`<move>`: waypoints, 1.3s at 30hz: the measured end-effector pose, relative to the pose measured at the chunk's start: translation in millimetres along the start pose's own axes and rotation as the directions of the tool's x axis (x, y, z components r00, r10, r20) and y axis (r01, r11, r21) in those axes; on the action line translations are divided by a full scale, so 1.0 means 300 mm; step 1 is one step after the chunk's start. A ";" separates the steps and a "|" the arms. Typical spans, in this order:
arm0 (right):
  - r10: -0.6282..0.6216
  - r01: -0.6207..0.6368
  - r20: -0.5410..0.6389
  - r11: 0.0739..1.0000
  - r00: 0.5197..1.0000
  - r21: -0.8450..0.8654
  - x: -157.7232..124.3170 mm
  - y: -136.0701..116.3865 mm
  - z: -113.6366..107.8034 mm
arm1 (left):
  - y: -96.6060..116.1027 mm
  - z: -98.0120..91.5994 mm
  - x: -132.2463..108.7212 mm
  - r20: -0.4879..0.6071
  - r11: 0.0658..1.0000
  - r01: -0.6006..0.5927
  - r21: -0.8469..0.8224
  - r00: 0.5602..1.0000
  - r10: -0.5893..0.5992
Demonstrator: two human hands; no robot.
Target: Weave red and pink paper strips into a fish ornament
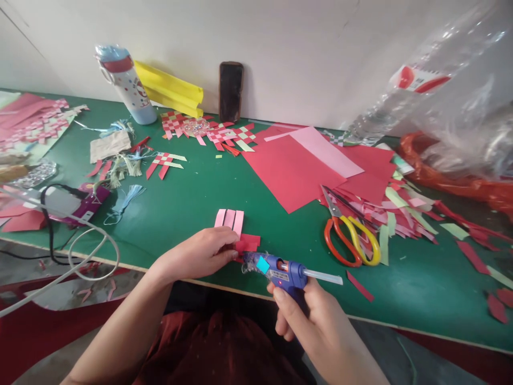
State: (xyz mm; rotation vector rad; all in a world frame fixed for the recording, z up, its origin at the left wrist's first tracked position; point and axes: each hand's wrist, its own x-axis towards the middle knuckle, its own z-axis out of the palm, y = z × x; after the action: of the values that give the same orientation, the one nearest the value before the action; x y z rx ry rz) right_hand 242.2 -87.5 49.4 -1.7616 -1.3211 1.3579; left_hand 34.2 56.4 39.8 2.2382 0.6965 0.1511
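Note:
Wrapped round the handle of a blue hot glue gun (286,271), my right hand (306,315) holds it near the table's front edge. A clear glue stick (324,276) sticks out of the gun's back end, and its nozzle end points left at the paper. Under the closed fingers of my left hand (208,248) are paper strips. Pink strips (229,219) lie side by side pointing away from me, and a red strip (250,243) crosses to the right. The nozzle tip is hidden close to my left fingertips.
Scissors (348,240) lie right of the gun, beside a heap of paper scraps (409,214). Red sheets (296,171) lie behind. A phone (231,91) and a bottle (128,85) stand by the wall. Cables (92,235) run at left, near tassels (126,203) and woven paper pieces (164,163).

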 end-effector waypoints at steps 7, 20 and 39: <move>-0.061 0.054 -0.051 0.990 0.997 -0.130 -0.007 -0.007 0.004 | -0.002 0.002 -0.001 0.003 1.000 -0.001 -0.008 1.000 0.001; -0.102 0.088 -0.042 0.961 0.994 -0.263 -0.001 0.049 0.006 | 0.000 0.004 0.000 0.008 1.000 0.014 0.007 1.000 -0.014; -0.171 0.131 -0.099 0.939 0.980 -0.319 0.003 0.062 0.005 | -0.010 0.008 -0.001 -0.004 1.000 -0.021 0.003 1.000 0.021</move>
State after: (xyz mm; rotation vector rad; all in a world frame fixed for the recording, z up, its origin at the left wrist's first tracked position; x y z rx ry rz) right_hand 247.7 -93.8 32.6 -1.8666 -1.6332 0.9783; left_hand 33.5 56.3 36.2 2.2488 0.6756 0.1653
